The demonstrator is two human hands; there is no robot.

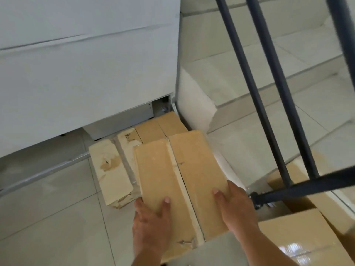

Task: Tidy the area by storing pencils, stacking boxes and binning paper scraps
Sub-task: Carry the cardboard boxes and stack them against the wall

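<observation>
Stacking step in hand; no pencils or paper scraps in view. Largest first: the white cabinet (pixel 86 73) fills the upper left, its base raised a little off the tiled floor (pixel 48 208). A dark metal frame (pixel 269 104) crosses the right side, with more cartons (pixel 299 240) below it at lower right. On the floor, pushed against the cabinet foot, lies the lower box (pixel 111 169), with pale, scuffed flaps on its left half and tan flaps showing at the far end. Over its right half I see the upper box (pixel 180 175), tan, flaps closed with a pale seam down the middle and a torn near corner. It sits askew to the lower box and overhangs toward me. I cannot tell whether its far end already touches the lower box or hangs just above it. Left hand (pixel 151 221) grips the near left edge, thumb pressed on top and fingers curled underneath. Right hand (pixel 236 206) grips the near right edge the same way, thumb on top, fingers wrapped round the side. My judgement: the box is being placed, not yet released. The next move calls for shifting the upper box left and away until its edges line up with the lower box, squaring the skew, lowering the near end flat, then letting go with both hands. Risk: with the overhang as it stands, a release now could tip it toward me.
</observation>
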